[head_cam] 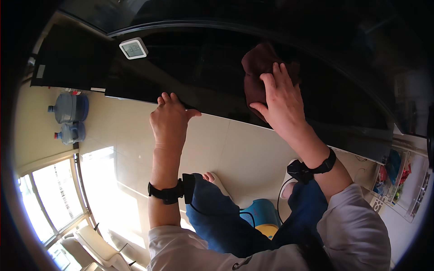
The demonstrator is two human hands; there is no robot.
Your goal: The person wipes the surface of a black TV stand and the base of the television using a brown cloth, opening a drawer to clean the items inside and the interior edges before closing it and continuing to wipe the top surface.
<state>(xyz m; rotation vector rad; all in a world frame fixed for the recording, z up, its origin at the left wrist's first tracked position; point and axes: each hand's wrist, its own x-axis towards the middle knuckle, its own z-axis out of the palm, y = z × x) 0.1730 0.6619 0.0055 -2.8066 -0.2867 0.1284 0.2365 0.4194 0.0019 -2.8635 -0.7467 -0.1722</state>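
Under my right hand is a crumpled dark maroon cloth, pressed against a glossy black tabletop. My right fingers are bent over the cloth and the thumb lies at its near edge. My left hand rests at the near edge of the same black top. Its fingertips reach over the rim, the thumb points sideways along it, and no loose object shows in it. A small white digital display stands on the top, to the far left of my left hand.
A dark panel with a raised rim runs behind the tabletop. Two large water bottles are on the left. Between my legs is a blue and yellow stool. Clear shelves with small packets stand at right. Cables hang from both wrist straps.
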